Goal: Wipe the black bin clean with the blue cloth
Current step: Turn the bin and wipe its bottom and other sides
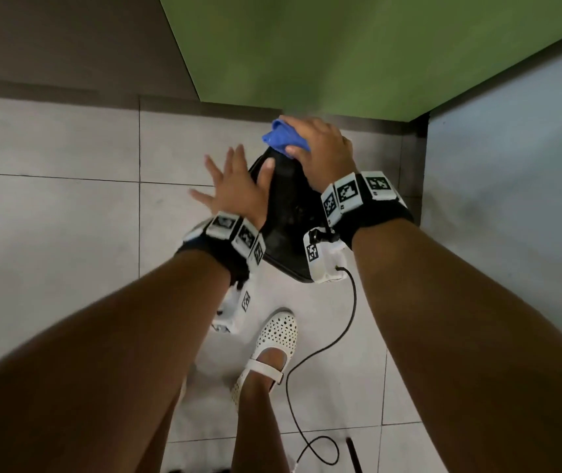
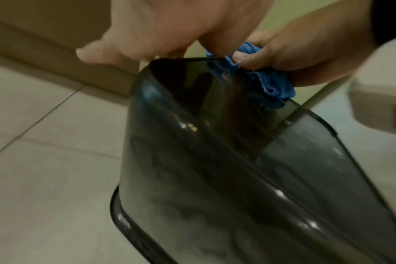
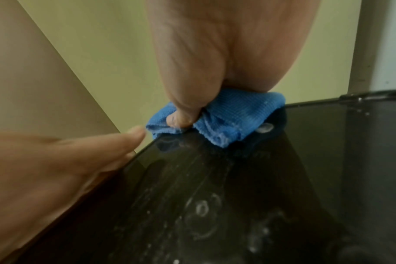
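R hand [image 1: 320, 148] clamps the bunched blue cloth [image 1: 284, 138] on the upturned base of the black bin [image 1: 286, 213], which stands inverted on the tile floor [image 1: 68, 233]. L hand [image 1: 235, 189] is flat, fingers spread, bracing its side. Risk: a hard push probably tips or slides the bin, w/ only a flat palm steadying it. Bin's glossy, streaked, w/ pale dried water rings.

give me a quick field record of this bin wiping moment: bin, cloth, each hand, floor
bin: black bin upturned and tilted on the floor, dried spots on its surface
cloth: blue cloth bunched at the bin's top edge
right hand: right hand grips the cloth, pressing it on the bin
left hand: left hand fingers spread, braced against the bin's side
floor: pale tiled floor
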{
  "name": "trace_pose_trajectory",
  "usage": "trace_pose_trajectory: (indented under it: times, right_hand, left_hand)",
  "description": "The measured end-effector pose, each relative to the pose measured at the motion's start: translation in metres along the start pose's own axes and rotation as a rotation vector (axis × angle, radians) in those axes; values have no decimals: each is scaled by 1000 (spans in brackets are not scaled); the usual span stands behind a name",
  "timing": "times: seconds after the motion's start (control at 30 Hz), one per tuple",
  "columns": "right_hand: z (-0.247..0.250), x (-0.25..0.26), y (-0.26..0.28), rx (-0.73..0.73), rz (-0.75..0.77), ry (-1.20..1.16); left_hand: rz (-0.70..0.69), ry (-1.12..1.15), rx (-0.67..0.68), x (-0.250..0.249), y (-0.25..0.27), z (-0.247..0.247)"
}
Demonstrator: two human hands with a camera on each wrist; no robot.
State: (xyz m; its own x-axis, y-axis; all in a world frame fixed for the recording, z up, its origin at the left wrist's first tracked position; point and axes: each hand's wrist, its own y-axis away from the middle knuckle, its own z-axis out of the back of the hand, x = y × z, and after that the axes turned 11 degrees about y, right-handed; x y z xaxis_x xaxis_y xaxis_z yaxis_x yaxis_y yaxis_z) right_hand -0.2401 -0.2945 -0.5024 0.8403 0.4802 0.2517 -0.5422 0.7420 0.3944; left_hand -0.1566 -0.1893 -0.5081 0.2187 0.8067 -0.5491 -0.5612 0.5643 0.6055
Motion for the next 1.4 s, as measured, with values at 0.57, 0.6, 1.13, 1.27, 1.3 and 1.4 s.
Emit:
trace_pose_trajectory:
  times: [0.57,0.6,1.13,1.27,1.3,1.4]
  right_hand:
    - [-20,-11,49,-99,-416,67]
    - [-22,-22,59,-100,-475,42]
    - [-6,-46,19,-90,-107,-126]
    - [-7,-44,17,-108,-96,-109]
    - [-8,-41,18,-118,-121,-100]
    - [-8,-23,22,-144,-188,40]
  left_hand:
    - [-47,289,194,-1,-26,-7]
    - [-39,283,196,-1,-25,-7]
    - [186,652,-92,22,19,-13]
    - [-168,216,-46,11,-17,-2]
    - [-196,178,14,6,-24,-3]
    - [-200,209,32,5,-31,-6]
